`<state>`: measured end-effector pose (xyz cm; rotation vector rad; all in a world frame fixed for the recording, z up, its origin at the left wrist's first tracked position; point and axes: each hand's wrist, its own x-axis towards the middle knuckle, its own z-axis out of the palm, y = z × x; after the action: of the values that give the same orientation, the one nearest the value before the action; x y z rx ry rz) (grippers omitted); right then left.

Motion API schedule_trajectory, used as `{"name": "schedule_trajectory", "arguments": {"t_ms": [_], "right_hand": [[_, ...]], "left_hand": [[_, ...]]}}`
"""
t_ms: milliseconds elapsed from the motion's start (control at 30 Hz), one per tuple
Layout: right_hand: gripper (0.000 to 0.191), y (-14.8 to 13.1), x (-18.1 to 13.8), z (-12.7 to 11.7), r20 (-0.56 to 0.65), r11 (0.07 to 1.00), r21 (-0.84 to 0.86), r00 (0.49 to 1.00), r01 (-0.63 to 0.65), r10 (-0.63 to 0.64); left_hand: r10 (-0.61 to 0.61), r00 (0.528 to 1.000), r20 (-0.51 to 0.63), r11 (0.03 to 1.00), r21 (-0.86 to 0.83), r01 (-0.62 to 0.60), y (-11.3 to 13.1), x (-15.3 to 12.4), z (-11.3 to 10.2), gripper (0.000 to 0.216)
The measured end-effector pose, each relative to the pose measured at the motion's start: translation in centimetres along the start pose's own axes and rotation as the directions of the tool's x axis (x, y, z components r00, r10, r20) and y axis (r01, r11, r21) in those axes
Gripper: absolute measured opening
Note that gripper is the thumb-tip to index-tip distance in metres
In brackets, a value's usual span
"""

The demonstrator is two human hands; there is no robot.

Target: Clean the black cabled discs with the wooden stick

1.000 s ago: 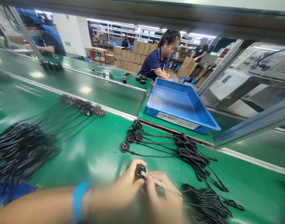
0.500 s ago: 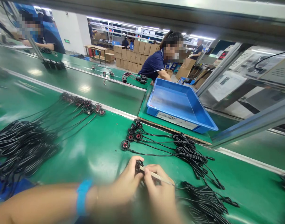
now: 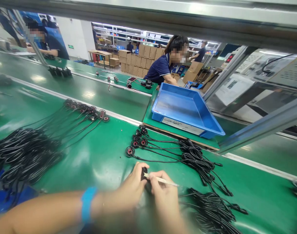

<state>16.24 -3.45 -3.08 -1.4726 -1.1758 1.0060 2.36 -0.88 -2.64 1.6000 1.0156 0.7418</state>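
Note:
My left hand [image 3: 130, 191], a blue band on its wrist, pinches a small round black part [image 3: 144, 171] against the green bench. My right hand [image 3: 164, 198] grips a thin pale stick [image 3: 161, 180] like a pen, its tip on that part. A coil of black cable [image 3: 211, 211] lies just right of my hands. Beyond my hands, several finished round parts with red centres [image 3: 136, 143] lie in a row, their black cables bundled [image 3: 194, 157] to the right.
A large heap of black cables [image 3: 21, 156] with round parts [image 3: 87, 110] at their ends fills the left. An empty blue tray [image 3: 184, 112] stands behind. A metal frame bar [image 3: 260, 125] slants across the right. Other people work across the belt.
My hands have stayed on the part; the stick's tip has shifted slightly over it. The view has drifted a little.

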Motion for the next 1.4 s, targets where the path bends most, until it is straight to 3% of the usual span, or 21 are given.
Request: {"name": "schedule_trajectory", "arguments": {"t_ms": [100,200,300,467,567,767,900,1033,1233,1400], "right_hand": [[0.020,-0.5,-0.4,-0.1,0.011,0.978,-0.082,0.981,0.192,-0.192],[0.011,-1.3,-0.3,-0.8,0.025,0.889,-0.215,0.912,0.405,-0.409],[0.010,-1.6,0.4,-1.6,0.042,0.828,-0.241,0.858,0.506,-0.512],[0.016,-1.2,1.2,-2.0,0.195,0.748,-0.207,0.776,0.630,-0.600],[0.018,-1.2,1.3,-1.9,0.211,0.724,-0.222,0.757,0.653,-0.619],[0.015,-2.2,2.0,-2.7,0.307,0.792,-0.272,0.829,0.547,-0.468],[0.017,-2.7,2.7,-3.2,0.436,0.760,-0.220,0.759,0.611,-0.484],[0.019,-2.9,2.9,-3.5,0.515,0.731,-0.191,0.701,0.655,-0.494],[0.014,-2.6,3.1,-4.1,0.341,0.800,-0.222,0.813,0.558,-0.473],[0.011,-2.3,3.2,-3.8,0.309,0.789,-0.203,0.803,0.580,-0.510]], "left_hand": [[-0.120,0.993,0.012,0.972,-0.203,0.120,-0.2,0.5,-0.2,0.035],[-0.092,0.994,0.051,0.914,-0.391,0.105,-0.6,0.9,-0.5,0.041],[-0.049,0.996,0.069,0.898,-0.434,0.075,-0.7,1.0,-0.8,0.044],[-0.042,0.993,0.110,0.910,-0.406,0.083,-0.2,0.8,-1.0,0.040],[-0.045,0.994,0.100,0.948,-0.310,0.074,0.0,0.7,-1.1,0.038],[0.010,0.973,0.230,0.996,-0.092,0.012,0.9,0.5,-1.9,0.030],[0.029,0.962,0.271,0.999,-0.045,-0.018,1.1,0.5,-2.2,0.030],[0.079,0.961,0.264,0.991,-0.128,-0.046,0.8,0.7,-2.0,0.024],[0.067,0.963,0.262,0.960,-0.280,0.009,-0.3,1.3,-2.3,0.033],[0.092,0.952,0.293,0.937,-0.348,0.017,-1.1,1.3,-2.4,0.032]]}}
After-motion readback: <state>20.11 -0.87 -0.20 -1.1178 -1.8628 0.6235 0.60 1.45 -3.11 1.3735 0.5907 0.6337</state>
